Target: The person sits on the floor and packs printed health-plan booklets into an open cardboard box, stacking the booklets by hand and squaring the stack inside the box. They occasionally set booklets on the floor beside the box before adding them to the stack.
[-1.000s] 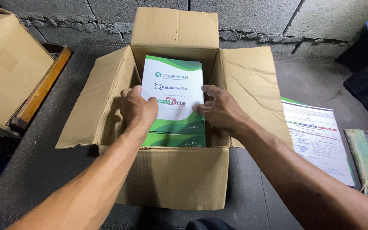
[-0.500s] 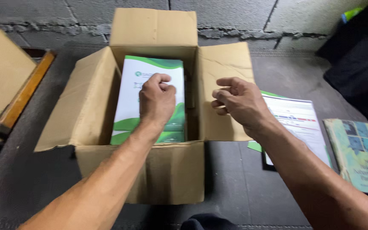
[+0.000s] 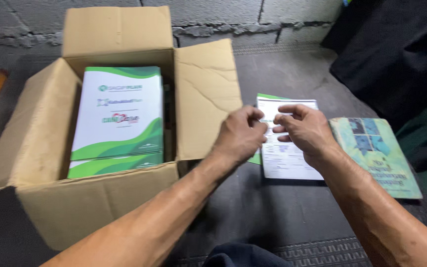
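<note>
Both hands over the printed sheet point(image 3: 285, 153), fingers curled, nothing gripped.
Left hand point(image 3: 238, 136) and right hand point(image 3: 305, 131) (close together) could crease it or snag the box flap point(image 3: 206, 94).

Bare forearms, no sleeves; dark trousers point(image 3: 238, 254) below.

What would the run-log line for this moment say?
left hand: over white printed sheet | right hand: same | open brown cardboard box: green-and-white booklets inside

Single head cam, looking steeply down and forward at close range; open cardboard box point(image 3: 100, 138) at 10 o'clock, floor point(image 3: 253, 207) below. No second view.
</note>
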